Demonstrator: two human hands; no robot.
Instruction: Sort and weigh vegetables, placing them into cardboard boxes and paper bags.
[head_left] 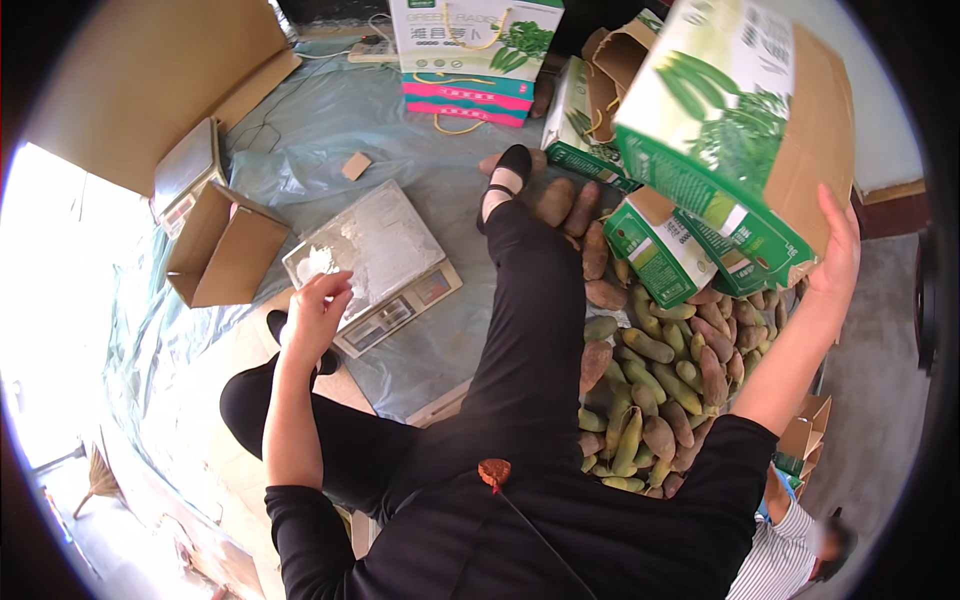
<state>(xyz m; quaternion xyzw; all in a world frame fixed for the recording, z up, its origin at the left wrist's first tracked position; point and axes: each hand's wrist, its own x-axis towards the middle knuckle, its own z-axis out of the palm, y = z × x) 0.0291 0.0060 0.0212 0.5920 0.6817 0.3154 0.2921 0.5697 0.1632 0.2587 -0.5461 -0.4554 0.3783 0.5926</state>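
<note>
My right hand (838, 248) is raised at the right and grips the brown cardboard side of a green and white printed carton (730, 120), which tilts above a pile of green and purple-brown elongated vegetables (655, 380). My left hand (318, 310) rests with curled fingers on the near edge of a flat electronic scale (375, 262), whose platform is wrapped in plastic film. My outstretched leg in black with a black shoe (508, 170) lies between the scale and the pile.
An open brown box (225, 248) and a second small scale (185, 170) lie at the left on a plastic sheet. Stacked green, white and pink cartons (470, 55) stand at the back. Another person in a striped sleeve (785, 560) sits at the lower right. A broom (98, 482) lies lower left.
</note>
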